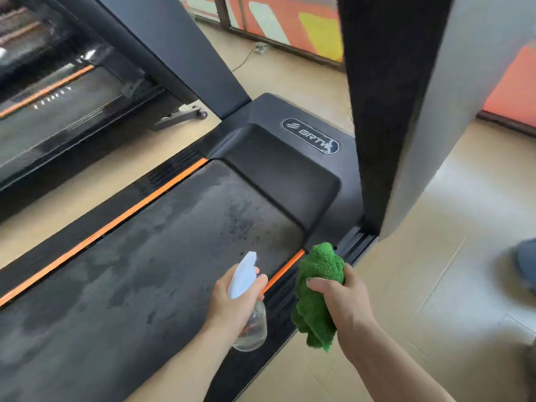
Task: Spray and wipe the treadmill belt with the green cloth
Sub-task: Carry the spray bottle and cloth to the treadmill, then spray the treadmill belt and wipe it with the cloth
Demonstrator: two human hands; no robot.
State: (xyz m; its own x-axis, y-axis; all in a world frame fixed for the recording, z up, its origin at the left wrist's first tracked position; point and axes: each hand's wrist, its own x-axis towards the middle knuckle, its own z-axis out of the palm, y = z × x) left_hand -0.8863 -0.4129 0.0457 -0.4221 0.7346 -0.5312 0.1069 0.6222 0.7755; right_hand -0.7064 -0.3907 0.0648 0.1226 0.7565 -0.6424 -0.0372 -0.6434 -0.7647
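The dark treadmill belt [150, 265] runs diagonally across the view, with damp patches and dark spray specks near its front end. My left hand [232, 303] grips a clear spray bottle [251, 323] with a white nozzle head, held over the belt's right edge and pointing toward the motor cover. My right hand [345, 303] holds a bunched green cloth [316, 288] just beyond the belt's right side rail, above the floor.
The black motor cover [278, 158] with a logo badge sits at the belt's front. Orange stripes [116, 224] line both belt edges. The treadmill's right upright [385, 111] rises close to my right hand. A second treadmill [58, 111] stands to the left on beige floor tiles.
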